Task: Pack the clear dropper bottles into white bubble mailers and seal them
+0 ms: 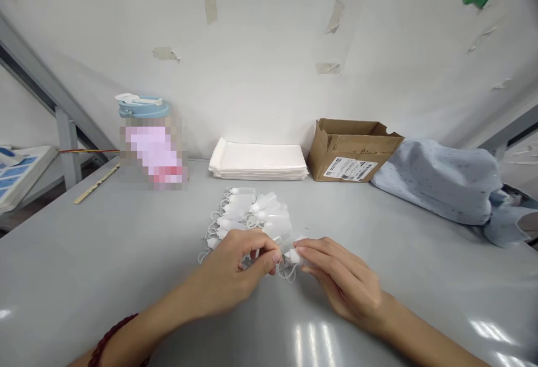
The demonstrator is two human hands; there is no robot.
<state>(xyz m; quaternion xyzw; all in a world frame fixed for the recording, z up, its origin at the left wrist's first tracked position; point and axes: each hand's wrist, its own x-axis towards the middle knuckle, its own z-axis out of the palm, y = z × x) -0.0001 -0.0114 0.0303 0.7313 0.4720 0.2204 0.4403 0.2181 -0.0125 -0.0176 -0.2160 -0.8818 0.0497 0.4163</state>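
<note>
While the right hand (347, 280) steadies 1 small white-tipped bottle (294, 256) from the side, its fingers closed along the body and the thumb beneath, the left hand (241, 263) pinches at the tip between thumb and index finger. What exactly sits in that left pinch is too small and covered to tell; it may be a cap or the end of the thin cord loop (288, 275) hanging just below. The bottle lies low over the grey table (126, 305), its nozzle turned toward the left hand, which likely lets 1 hand brace the body while the other works finely at the tip.

Just beyond the fingers, more small bottles (239, 208) lie on their sides in 2 rough groups. Those on the left point their nozzles left, with loops spilling outward, perhaps so the cords stay apart; those on the right overlap more loosely. Their nearness suggests they are kept within short reach.

Against the wall (260, 92), a stack of white sheets or sleeves (263, 158) lies flat, beside an open cardboard box (353, 151). Pale blue cloth (437, 182) is bunched to the box's right, and a blue-lidded cup (143, 108) stands far left, near a thin strip (96, 184).
</note>
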